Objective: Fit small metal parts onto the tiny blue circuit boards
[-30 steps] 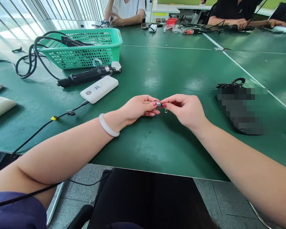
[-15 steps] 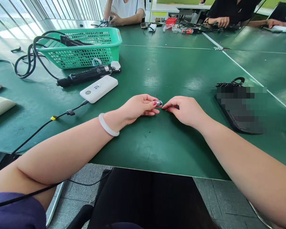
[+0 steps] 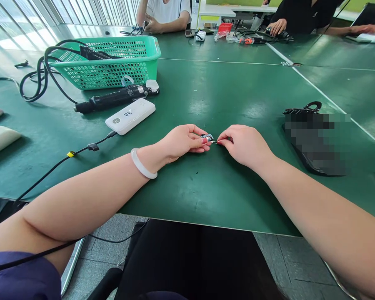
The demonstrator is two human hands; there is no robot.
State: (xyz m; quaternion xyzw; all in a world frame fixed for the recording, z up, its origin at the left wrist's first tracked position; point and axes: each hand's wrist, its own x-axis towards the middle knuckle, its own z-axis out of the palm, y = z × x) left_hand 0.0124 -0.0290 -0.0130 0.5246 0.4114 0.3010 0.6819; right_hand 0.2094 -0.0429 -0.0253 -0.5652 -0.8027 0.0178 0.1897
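My left hand (image 3: 187, 141) pinches a small dark-and-silver electronic part (image 3: 208, 137) between thumb and fingers, just above the green table (image 3: 187, 196). Facing it from the right, my right hand (image 3: 242, 143) has its thumb and forefinger closed on a thin, light-coloured strip or pin (image 3: 214, 142). This thin piece reaches toward the part in my left fingers. Whether the two pieces touch or are joined I cannot make out. A white bangle is on my left wrist.
Left of my hands lie a white power bank (image 3: 130, 116) with a black cable and a black electric screwdriver (image 3: 112, 100). Behind them stands a green basket (image 3: 106, 75). A black pouch-like item (image 3: 312, 141) lies at right. Two people sit across the table.
The small part in my left hand has tilted. My right hand has shifted slightly right, and the thin piece at its fingertips now shows. A co-worker's hand across the table has moved left.
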